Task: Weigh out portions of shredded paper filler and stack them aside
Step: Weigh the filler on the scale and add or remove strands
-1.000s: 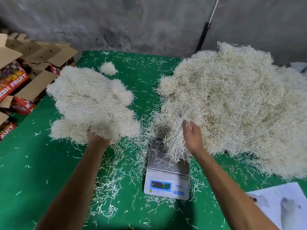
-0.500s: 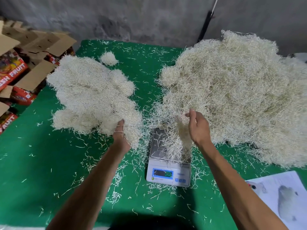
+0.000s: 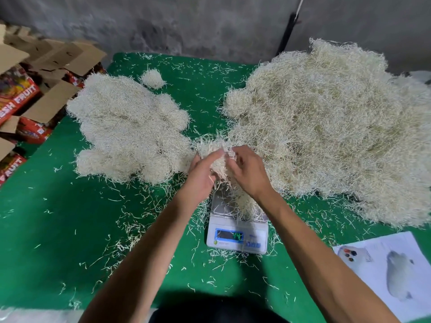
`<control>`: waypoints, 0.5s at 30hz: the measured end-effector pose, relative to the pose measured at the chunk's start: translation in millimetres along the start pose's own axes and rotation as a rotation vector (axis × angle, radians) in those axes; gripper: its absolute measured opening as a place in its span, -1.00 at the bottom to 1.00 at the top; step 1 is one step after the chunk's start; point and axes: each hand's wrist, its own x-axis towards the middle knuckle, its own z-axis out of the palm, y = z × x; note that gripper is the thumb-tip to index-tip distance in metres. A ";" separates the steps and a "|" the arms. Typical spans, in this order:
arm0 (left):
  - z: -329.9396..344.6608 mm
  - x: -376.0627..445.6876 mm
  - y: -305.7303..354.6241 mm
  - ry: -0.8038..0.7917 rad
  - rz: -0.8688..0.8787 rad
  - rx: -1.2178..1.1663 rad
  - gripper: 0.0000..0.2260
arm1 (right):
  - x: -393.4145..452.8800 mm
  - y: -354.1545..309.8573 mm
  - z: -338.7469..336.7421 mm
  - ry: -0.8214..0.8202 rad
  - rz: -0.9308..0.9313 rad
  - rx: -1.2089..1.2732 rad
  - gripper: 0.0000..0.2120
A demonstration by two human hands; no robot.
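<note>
Head view shows the left hand (image 3: 200,176) and right hand (image 3: 247,171) with fingers curled around one clump of shredded paper filler (image 3: 215,152) directly above the scale (image 3: 236,226), its lower strands trailing onto the scale platform; each grip is closed on the clump. The bulk supply pile (image 3: 338,127) lies right of the scale and the weighed portions (image 3: 126,127) lie left of the scale on the green tabletop (image 3: 58,217). To do the step well, release the whole clump onto the platform, lift both hands clear before reading the display, then add or remove small tufts from the supply pile.
</note>
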 end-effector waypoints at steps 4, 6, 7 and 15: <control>-11.1 1.1 -3.5 0.041 0.032 -0.012 0.17 | 9.2 -5.2 -7.3 0.079 0.072 0.102 -0.74; -15.2 -0.4 -5.7 0.052 0.019 0.028 0.16 | 11.1 -8.8 -7.3 0.080 0.120 0.160 -0.75; -16.6 -0.8 -7.2 0.071 0.015 0.048 0.15 | 11.7 -8.1 -6.2 0.090 0.138 0.172 -0.79; -30.4 -13.8 -20.2 0.178 -0.054 0.051 -0.43 | 24.9 26.3 -0.9 0.274 0.608 0.329 -0.85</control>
